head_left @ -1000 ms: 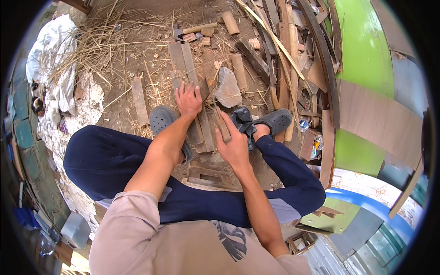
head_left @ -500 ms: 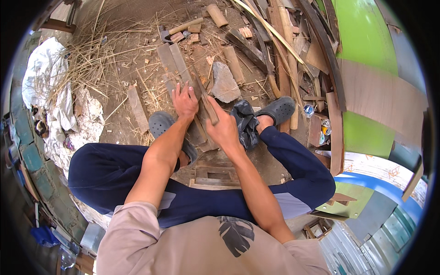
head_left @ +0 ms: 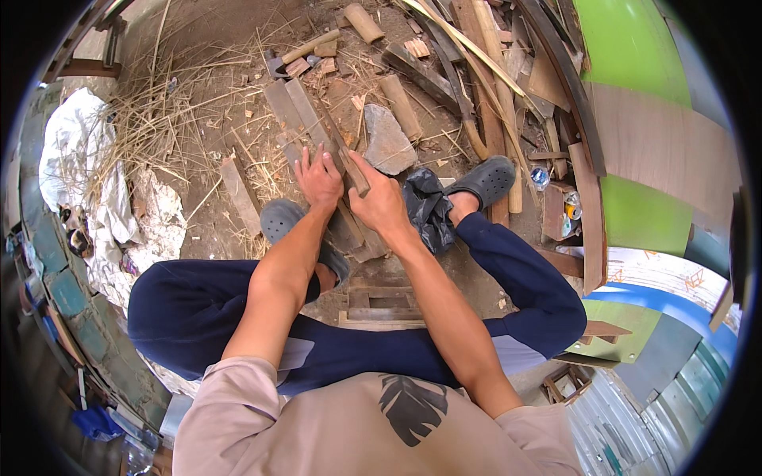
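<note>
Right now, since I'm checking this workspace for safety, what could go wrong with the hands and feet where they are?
The left hand presses on wooden slats while the right hand grips a short piece of wood close beside it, so a slip could pinch fingers or drive in splinters. The feet wear open-backed clogs among loose offcuts and a rock, so a stubbed or twisted foot seems possible.

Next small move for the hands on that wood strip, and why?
Probably draw the right hand with its short stick back along the strip. The left hand presses flat on the planks beside it, and the stick lies against the strip, so both look set for a stroke.
</note>
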A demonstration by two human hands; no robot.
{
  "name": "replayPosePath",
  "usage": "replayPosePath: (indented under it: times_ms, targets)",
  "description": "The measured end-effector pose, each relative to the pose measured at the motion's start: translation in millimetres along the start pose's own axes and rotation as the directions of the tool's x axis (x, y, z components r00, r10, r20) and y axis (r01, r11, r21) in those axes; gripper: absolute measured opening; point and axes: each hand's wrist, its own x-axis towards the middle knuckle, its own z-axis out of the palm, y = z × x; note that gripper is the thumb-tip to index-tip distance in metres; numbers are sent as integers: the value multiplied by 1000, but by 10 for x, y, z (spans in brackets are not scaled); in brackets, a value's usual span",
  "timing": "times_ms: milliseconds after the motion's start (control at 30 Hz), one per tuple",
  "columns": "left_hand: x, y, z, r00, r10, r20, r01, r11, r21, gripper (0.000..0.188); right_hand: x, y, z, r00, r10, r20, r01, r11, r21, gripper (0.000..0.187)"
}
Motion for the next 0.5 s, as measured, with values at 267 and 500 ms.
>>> replayPosePath:
  times_ms: [267, 500]
  targets:
    - [-6, -81, -9, 1000, -12, -24, 11, 1000, -6, 46, -1338, -97, -676, 994, -68, -90, 80, 987, 138, 65]
    - [0, -116, 32, 998, -16, 65, 12, 998, 61, 48, 134, -86, -120, 999, 9, -32, -6, 996, 94, 62]
